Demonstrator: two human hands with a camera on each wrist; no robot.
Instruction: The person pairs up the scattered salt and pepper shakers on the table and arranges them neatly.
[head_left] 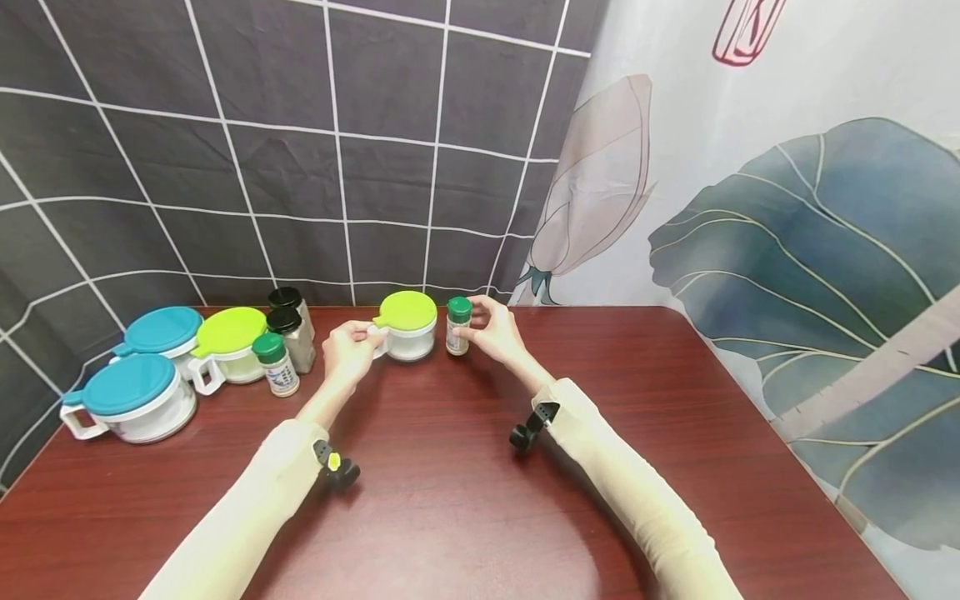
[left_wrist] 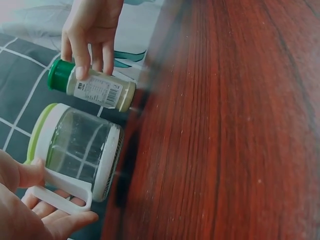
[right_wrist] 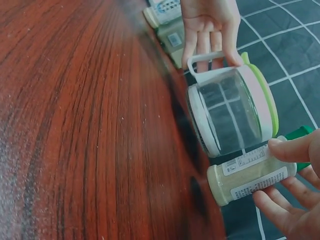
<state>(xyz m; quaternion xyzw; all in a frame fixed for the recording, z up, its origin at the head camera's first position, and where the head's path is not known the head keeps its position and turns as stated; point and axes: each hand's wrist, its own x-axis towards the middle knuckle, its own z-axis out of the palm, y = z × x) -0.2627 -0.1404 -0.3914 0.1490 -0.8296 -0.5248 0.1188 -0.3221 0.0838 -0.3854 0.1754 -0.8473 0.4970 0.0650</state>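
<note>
My left hand [head_left: 349,354] holds the white handle of a clear jar [left_wrist: 82,145] with a lime-green lid, thumb and fingers around the handle. Just right of the jar, my right hand [head_left: 495,331] grips a spice bottle [right_wrist: 250,175] with a green cap [head_left: 459,308] and a printed label. Pale contents show through the bottle's wall, while the jar looks see-through in both wrist views. Both containers are upright near the table's back edge, close to each other. Whether their bases touch the tabletop I cannot tell.
At the left stand two blue-lidded jars [head_left: 138,396], another lime-lidded jar [head_left: 238,358], a green-capped bottle [head_left: 282,375] and two black-capped bottles [head_left: 298,337]. The reddish wooden table [head_left: 442,492] meets a dark gridded cloth [head_left: 277,175] and a leaf-printed curtain [head_left: 810,250].
</note>
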